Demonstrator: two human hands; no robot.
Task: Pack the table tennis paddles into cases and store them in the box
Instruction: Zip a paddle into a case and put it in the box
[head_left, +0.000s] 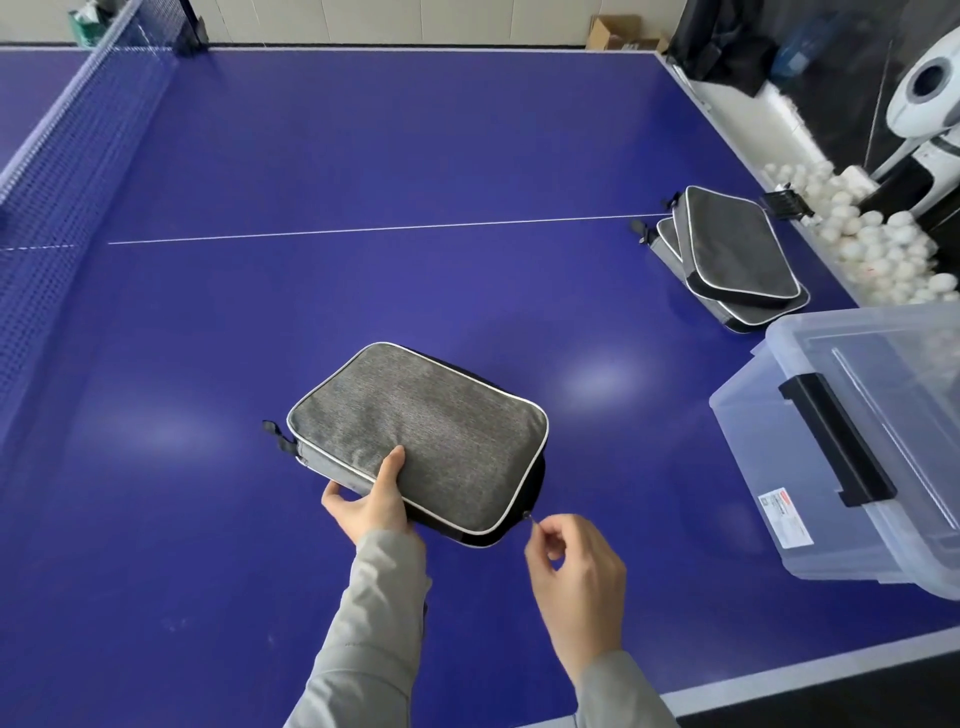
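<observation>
Grey case (418, 439) gripped by left hand (366, 501), right hand (571, 566) pinching its zipper pull (529, 517); lidded box (852, 447) nearby.

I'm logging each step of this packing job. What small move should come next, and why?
Probably draw the zipper pull further along the grey case: the right hand pinches it at the near corner while the left hand grips the case's edge.

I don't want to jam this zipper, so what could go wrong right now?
The right hand pinches only the small zipper pull, so it might slip free. The left hand holds just one edge of the grey case, which could slide on the table when you tug.
</observation>
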